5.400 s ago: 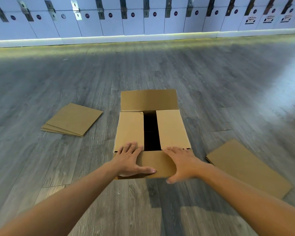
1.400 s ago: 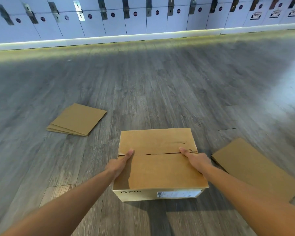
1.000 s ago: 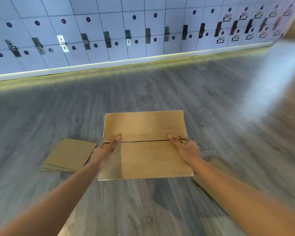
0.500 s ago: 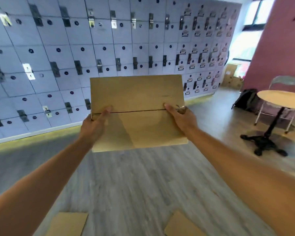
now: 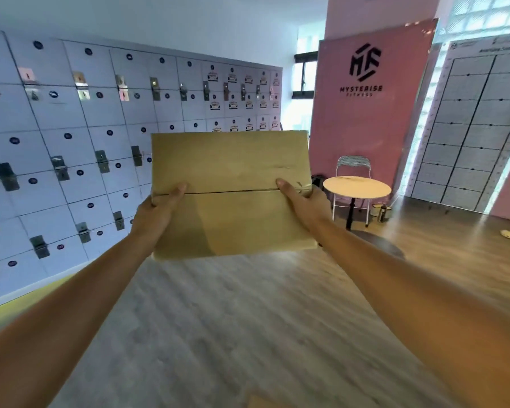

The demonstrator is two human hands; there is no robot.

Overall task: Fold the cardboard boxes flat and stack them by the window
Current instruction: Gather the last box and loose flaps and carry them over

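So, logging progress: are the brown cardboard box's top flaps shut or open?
Shut: both flaps of the brown cardboard box meet along one seam.

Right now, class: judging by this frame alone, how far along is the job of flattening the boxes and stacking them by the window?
Done: the cardboard box has its flaps shut and is off the floor. In hand: the left hand and right hand grip its two sides, carrying it. Left: it looks unflattened; no stack by the window is visible.

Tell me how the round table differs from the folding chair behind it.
The round table has a flat pale top on one dark central post; the folding chair has thin light metal legs and a curved backrest. The table stands nearer the camera, partly hiding the chair's seat. Both stand before the pink wall.
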